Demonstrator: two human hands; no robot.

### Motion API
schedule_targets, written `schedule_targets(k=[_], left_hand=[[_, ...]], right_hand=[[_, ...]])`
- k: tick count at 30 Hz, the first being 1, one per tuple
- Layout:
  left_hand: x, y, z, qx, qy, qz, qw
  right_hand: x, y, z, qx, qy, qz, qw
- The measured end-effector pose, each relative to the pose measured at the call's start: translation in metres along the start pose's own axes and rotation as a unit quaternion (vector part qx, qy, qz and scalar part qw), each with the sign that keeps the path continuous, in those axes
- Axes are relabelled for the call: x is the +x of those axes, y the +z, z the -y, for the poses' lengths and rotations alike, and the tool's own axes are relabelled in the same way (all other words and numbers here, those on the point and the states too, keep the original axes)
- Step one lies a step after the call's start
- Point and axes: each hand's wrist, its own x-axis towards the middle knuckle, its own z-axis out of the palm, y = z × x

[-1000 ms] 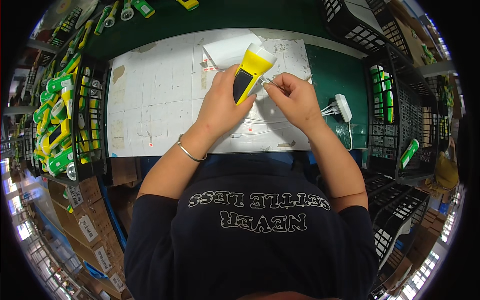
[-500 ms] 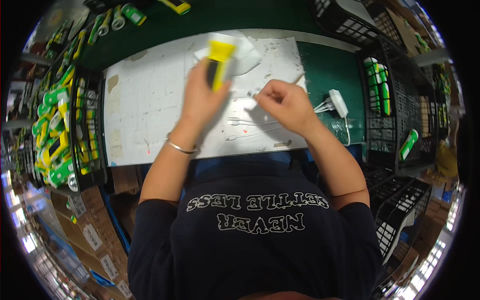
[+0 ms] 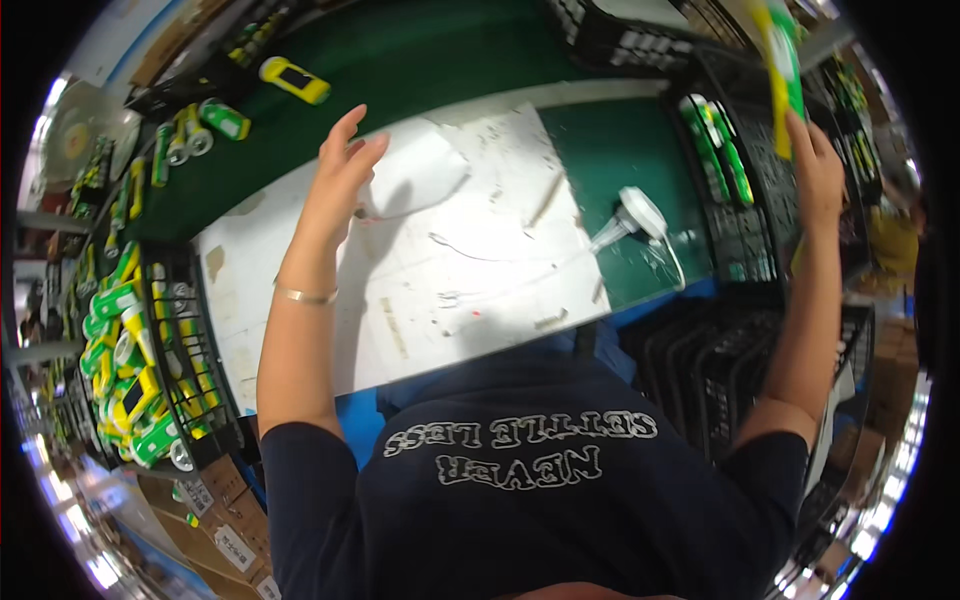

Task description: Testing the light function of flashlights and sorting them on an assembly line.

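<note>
While the left hand [image 3: 345,175] is above the far left part of the white board [image 3: 505,180], its fingers are spread apart and they grasp nothing. The right hand [image 3: 820,180] is well to the right of the white board, and its fingers are closed around a green and yellow flashlight [image 3: 784,75], which is raised there and somewhat blurred. Near the left hand, a white sheet [image 3: 425,165] lies on the white board. A white charger [image 3: 640,212] is just beside the right edge of the white board, and its thin cables [image 3: 505,262] reach over it. Further to the right of the white board, a black crate [image 3: 775,235] contains green flashlights [image 3: 712,150]; to its left, another crate [image 3: 160,345] is heaped with more.
</note>
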Motion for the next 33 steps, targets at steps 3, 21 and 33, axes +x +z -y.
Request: schedule_targets(k=[3, 21, 33], left_hand=[[0.064, -0.033, 0.028, 0.224, -0.005, -0.096, 0.970], [0.176, -0.107, 0.046, 0.071, -0.147, -0.322, 0.933], [0.007, -0.022, -0.006, -0.550, -0.076, -0.021, 0.832]], right_hand=[[0.027, -0.011, -0.121, -0.511, -0.131, 0.128, 0.840], [0.009, -0.001, -0.082, -0.043, 0.092, 0.025, 0.995], [-0.060, 0.091, 0.146, 0.231, -0.168, 0.189, 0.940]])
